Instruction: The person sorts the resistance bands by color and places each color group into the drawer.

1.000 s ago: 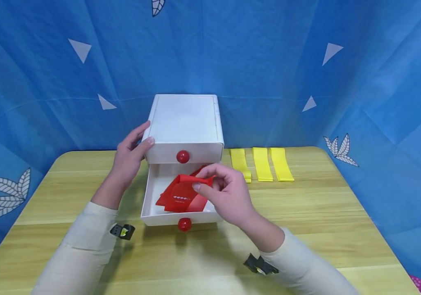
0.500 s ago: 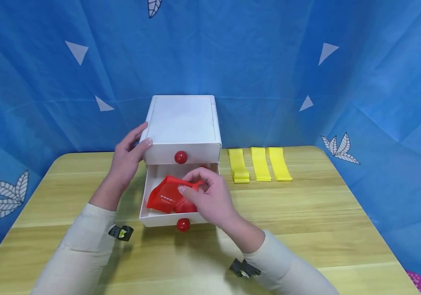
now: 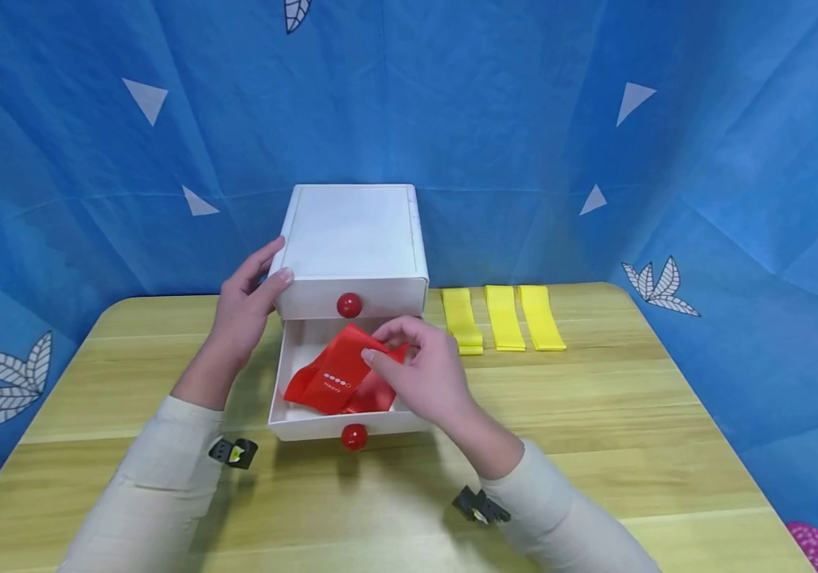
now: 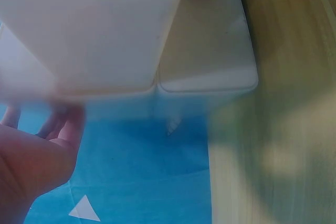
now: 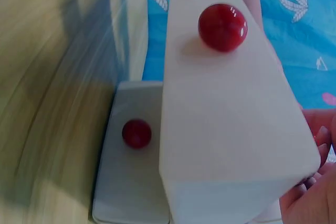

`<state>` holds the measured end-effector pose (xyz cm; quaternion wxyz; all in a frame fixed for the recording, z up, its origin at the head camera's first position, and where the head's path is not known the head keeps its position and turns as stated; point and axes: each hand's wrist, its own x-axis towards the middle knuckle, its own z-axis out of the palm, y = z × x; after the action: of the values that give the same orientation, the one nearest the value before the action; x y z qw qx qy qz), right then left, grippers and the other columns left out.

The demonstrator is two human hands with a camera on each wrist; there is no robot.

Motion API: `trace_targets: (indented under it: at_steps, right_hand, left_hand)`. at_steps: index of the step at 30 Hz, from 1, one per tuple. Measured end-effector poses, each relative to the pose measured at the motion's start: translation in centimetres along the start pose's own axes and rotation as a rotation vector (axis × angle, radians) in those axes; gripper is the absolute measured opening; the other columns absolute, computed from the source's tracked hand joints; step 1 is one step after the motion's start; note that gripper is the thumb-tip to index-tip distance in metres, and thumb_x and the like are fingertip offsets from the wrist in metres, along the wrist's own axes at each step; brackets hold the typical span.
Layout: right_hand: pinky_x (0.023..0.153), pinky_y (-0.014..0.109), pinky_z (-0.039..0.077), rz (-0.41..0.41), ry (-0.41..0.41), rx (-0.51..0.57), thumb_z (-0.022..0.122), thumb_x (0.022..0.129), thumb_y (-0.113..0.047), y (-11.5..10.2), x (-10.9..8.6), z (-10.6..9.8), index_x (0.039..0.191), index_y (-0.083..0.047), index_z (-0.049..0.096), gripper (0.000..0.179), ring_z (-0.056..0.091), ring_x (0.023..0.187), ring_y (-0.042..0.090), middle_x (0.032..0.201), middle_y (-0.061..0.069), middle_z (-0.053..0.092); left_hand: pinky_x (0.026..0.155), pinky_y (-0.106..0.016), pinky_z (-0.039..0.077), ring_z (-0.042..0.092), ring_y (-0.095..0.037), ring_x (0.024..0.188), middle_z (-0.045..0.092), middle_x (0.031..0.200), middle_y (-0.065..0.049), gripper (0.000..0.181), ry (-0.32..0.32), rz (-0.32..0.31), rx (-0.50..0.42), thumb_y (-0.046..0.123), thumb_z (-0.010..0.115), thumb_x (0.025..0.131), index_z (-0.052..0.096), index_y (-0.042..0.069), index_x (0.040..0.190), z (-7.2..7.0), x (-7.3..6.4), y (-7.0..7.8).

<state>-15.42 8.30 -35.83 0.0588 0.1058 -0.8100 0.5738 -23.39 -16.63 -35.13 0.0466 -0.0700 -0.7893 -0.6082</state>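
A white drawer cabinet (image 3: 352,231) with red knobs stands on the table, its middle drawer (image 3: 387,427) pulled out. In that drawer lies a red resistance band (image 3: 323,386), loosely folded and printed "Heavy" under a row of dots. My right hand (image 3: 426,374) pinches the band's upper edge between thumb and fingers; the pulled-out drawer hides part of this hand in the right wrist view. At the cabinet's left side rests my left hand (image 3: 243,310), thumb on the top edge, fingers along the side wall. The left wrist view shows these fingers (image 4: 71,124) against the white side.
Three folded yellow bands (image 3: 504,318) lie in a row right of the cabinet. Beneath the pulled-out drawer, a closed lower drawer (image 5: 131,177) shows in the right wrist view. A blue printed curtain (image 3: 509,119) hangs behind the wooden table (image 3: 581,469).
My right hand moved left with the band, then slightly back to the right. The band now lies spread further left, with its printed face turned up. The left hand keeps its place.
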Motion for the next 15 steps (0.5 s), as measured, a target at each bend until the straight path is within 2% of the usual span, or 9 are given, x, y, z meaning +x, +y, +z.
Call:
trace_targets:
  at_steps: [5, 9, 15]
  right_hand:
    - [0.058, 0.033, 0.055, -0.014, 0.022, -0.127, 0.083, 0.083, -0.018, 0.6, 0.4, -0.5, 0.099, -0.015, 0.072, 0.019, 0.062, 0.073, 0.017, 0.086, -0.009, 0.068]
    - [0.056, 0.031, 0.054, -0.036, 0.030, -0.262, 0.085, 0.082, -0.021, 1.1, 0.8, -0.9, 0.098, -0.015, 0.075, 0.020, 0.062, 0.069, 0.015, 0.081, -0.010, 0.068]
    - [0.056, 0.030, 0.053, -0.023, 0.043, -0.338, 0.086, 0.080, -0.023, 1.9, 1.1, -1.5, 0.101, -0.017, 0.077, 0.024, 0.060, 0.071, 0.014, 0.080, -0.009, 0.067]
  left_hand:
    - [0.102, -0.056, 0.042, 0.040, -0.033, 0.135, 0.034, 0.157, -0.006, 0.059, -0.002, 0.003, -0.006, 0.039, 0.056, 0.102, 0.034, 0.034, 0.157, 0.0, 0.0, -0.1]
    - [0.102, -0.056, 0.042, 0.041, -0.034, 0.135, 0.034, 0.157, -0.007, 0.058, -0.001, 0.009, -0.010, 0.039, 0.055, 0.102, 0.035, 0.034, 0.156, 0.0, 0.1, -0.1]
    - [0.103, -0.056, 0.041, 0.041, -0.034, 0.135, 0.034, 0.157, -0.007, 0.057, -0.001, 0.005, -0.015, 0.039, 0.054, 0.102, 0.035, 0.034, 0.156, 0.0, 0.0, 0.0]
